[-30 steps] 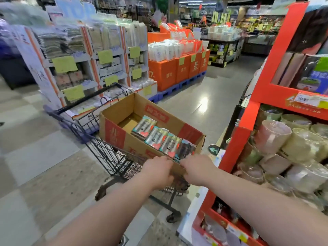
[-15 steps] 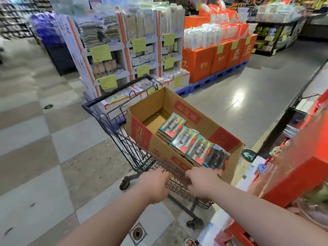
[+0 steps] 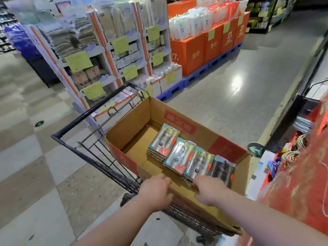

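Since the earlier frame the shopping cart has swung round and away from the red display stand, which now shows only as a blurred slab at the right edge. The cart's far end now sits close to the white cardboard shelf stands.

An open cardboard box rides in the cart's wire basket, its near flap folded outward over the cart's edge. Inside, four stacks of flat packets lie in a slanted row along the box's right wall, each overlapping the next. The nearest stack is darker than the rest. The left part of the box floor is bare cardboard.

Both bare forearms reach forward side by side. The left grip is clenched on the box's near rim, fingers hooked over the edge. The right grip grasps the same rim just beside it, with its fingertips touching the packets there and its thumb underneath.
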A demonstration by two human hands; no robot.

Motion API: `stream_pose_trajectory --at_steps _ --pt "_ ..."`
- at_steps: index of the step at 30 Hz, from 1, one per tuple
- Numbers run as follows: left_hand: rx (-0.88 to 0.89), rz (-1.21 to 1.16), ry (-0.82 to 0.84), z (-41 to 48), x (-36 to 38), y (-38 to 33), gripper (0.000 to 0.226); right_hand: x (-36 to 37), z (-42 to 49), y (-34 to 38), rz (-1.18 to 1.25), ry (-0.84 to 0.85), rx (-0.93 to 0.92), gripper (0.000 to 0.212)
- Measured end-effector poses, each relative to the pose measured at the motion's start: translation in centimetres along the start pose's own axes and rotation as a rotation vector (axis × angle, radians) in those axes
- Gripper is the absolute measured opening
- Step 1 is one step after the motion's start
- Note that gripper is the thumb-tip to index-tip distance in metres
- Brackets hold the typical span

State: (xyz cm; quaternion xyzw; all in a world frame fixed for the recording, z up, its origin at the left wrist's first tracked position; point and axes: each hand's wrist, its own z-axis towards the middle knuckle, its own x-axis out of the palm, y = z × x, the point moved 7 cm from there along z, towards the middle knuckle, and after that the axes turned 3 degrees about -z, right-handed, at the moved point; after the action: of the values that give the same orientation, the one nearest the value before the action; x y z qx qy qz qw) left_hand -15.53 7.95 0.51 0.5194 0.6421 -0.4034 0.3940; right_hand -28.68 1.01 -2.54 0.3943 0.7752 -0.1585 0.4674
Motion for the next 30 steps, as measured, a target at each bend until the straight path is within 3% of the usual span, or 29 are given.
stream_pose_trajectory --at_steps 5,10,16,20,30 --pt "0.006 0.005 0.001 2.7 0.2 0.1 0.039 0.7 1.7 -1.6 0.111 0.026 0.059 0.021" --pt "0.026 0.025 0.063 5.7 0.8 0.9 0.044 1.6 3.2 -3.2 0.201 0.075 0.14 0.038" --pt "0.089 0.008 0.144 10.2 1.3 2.7 0.051 3.7 5.2 -5.0 0.299 0.162 0.256 0.041" --pt "0.126 0.001 0.192 13.9 0.7 5.3 0.051 2.2 6.7 -4.6 0.353 0.169 0.346 0.029" --pt "0.043 -0.154 0.221 23.0 0.3 12.7 0.056 1.3 13.7 -2.7 0.473 0.205 0.415 0.037"
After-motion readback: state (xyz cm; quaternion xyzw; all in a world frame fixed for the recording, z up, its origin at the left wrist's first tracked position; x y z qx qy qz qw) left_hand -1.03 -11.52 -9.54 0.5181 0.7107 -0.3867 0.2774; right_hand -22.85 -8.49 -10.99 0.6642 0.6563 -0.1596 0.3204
